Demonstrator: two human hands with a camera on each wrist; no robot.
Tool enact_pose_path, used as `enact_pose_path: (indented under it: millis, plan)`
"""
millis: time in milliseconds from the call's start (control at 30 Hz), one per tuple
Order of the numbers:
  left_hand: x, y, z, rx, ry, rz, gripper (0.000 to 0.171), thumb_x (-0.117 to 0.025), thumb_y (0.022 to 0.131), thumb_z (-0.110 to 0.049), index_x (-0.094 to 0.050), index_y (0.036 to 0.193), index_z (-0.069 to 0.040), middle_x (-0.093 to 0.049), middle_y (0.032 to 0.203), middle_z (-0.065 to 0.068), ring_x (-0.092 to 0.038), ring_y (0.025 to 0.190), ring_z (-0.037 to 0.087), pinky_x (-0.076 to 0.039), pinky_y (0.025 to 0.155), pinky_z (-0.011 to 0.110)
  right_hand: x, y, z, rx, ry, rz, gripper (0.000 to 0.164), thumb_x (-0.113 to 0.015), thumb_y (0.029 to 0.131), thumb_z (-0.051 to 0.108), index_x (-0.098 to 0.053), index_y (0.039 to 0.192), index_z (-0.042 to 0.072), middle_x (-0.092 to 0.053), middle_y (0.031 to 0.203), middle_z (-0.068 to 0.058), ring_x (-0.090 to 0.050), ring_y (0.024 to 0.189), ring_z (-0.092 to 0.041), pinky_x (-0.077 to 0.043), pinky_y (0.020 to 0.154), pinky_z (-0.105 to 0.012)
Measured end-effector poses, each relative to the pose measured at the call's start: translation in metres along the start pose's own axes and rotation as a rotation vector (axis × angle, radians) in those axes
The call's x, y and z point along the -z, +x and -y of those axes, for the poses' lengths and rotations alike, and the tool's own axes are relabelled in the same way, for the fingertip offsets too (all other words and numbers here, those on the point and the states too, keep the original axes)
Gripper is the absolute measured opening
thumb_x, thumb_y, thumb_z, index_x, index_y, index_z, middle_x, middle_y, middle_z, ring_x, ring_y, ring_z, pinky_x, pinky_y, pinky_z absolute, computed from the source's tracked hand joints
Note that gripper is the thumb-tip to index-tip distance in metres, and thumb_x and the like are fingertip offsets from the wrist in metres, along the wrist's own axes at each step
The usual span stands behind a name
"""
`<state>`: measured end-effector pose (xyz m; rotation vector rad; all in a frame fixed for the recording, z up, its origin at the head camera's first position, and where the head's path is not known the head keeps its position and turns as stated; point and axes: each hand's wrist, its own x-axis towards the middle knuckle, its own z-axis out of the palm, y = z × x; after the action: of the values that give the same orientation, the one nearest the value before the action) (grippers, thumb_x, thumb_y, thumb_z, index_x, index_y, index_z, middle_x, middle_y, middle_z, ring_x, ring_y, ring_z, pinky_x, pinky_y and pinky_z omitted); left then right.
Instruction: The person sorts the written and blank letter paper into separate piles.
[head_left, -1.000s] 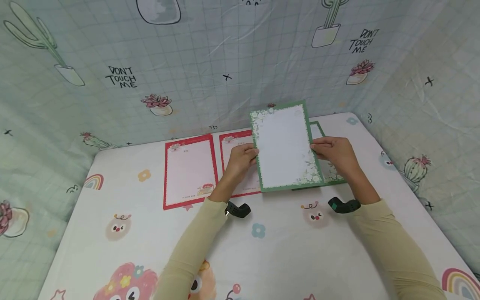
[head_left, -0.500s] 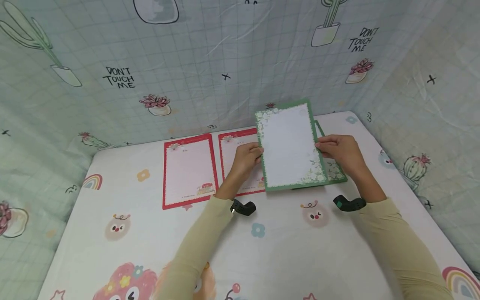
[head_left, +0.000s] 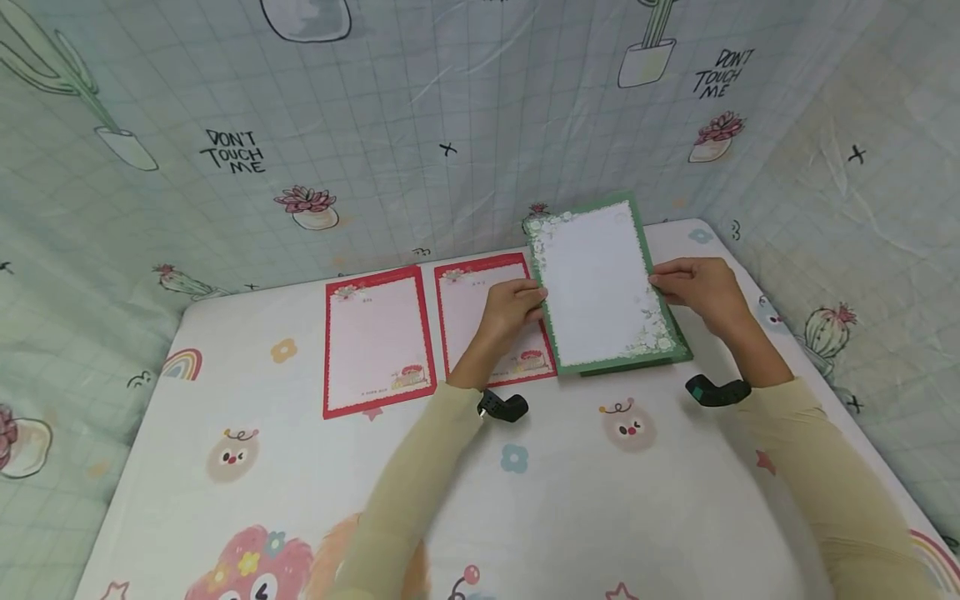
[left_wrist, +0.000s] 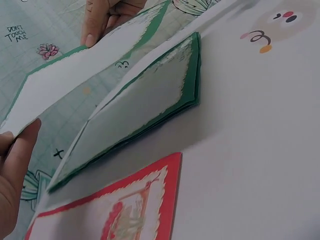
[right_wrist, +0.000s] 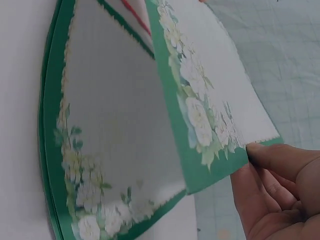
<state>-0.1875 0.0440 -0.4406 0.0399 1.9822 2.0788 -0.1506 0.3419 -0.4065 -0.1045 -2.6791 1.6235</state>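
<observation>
A green-bordered sheet (head_left: 596, 292) with white printed flowers is held tilted up above the table. My left hand (head_left: 512, 312) pinches its left edge between thumb and fingers, and my right hand (head_left: 705, 292) pinches the right edge. Beneath it lies a thin stack of matching green-bordered sheets (left_wrist: 140, 100), mostly covered in the head view. The right wrist view shows a gap between the lifted sheet (right_wrist: 200, 100) and that stack (right_wrist: 115, 115). Just left of the stack is a red-bordered sheet (head_left: 480, 329), partly behind my left hand and forearm.
Another red-bordered sheet (head_left: 375, 342) lies flat farther left. A white cloth (head_left: 562, 517) with cartoon prints covers the table. Patterned fabric (head_left: 390, 167) rises along the back edge and both sides. Black wrist devices (head_left: 717, 392) sit by both cuffs.
Both hands have carried the held green-bordered sheet to the right, over the stack. More of the nearer red-bordered sheet shows now. The red-bordered sheets stay put.
</observation>
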Motion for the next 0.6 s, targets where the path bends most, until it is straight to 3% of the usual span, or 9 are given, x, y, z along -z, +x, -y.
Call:
enact_pose_path:
  millis: [167, 300, 600]
  plan:
    - [-0.012, 0.004, 0.004, -0.001, -0.006, 0.014, 0.032, -0.068, 0.098, -0.009, -0.065, 0.125, 0.007, -0.073, 0.115, 0.017, -0.067, 0.083, 0.009, -0.061, 0.083, 0.031, 0.012, 0.006, -0.010, 0.003, -0.009, 0.013, 0.041, -0.067, 0.100, 0.023, -0.064, 0.128, -0.008, -0.069, 0.097, 0.014, -0.067, 0.082, 0.006, -0.060, 0.078, -0.022]
    - [-0.020, 0.008, 0.008, 0.015, -0.043, 0.032, 0.029, -0.068, 0.098, -0.007, -0.065, 0.123, 0.007, -0.073, 0.112, 0.017, -0.068, 0.085, 0.012, -0.060, 0.088, 0.037, 0.019, 0.011, -0.018, -0.024, -0.039, 0.028, 0.044, -0.067, 0.101, 0.025, -0.063, 0.130, -0.007, -0.069, 0.102, 0.008, -0.067, 0.081, 0.006, -0.060, 0.079, -0.022]
    - [-0.034, 0.011, 0.015, 0.035, -0.095, 0.016, 0.025, -0.068, 0.096, -0.002, -0.067, 0.119, 0.007, -0.074, 0.107, 0.018, -0.070, 0.082, 0.014, -0.060, 0.086, 0.038, 0.025, 0.020, -0.036, -0.077, -0.036, 0.066, 0.049, -0.067, 0.101, 0.027, -0.060, 0.133, -0.009, -0.067, 0.093, 0.017, -0.069, 0.082, 0.004, -0.060, 0.079, -0.022]
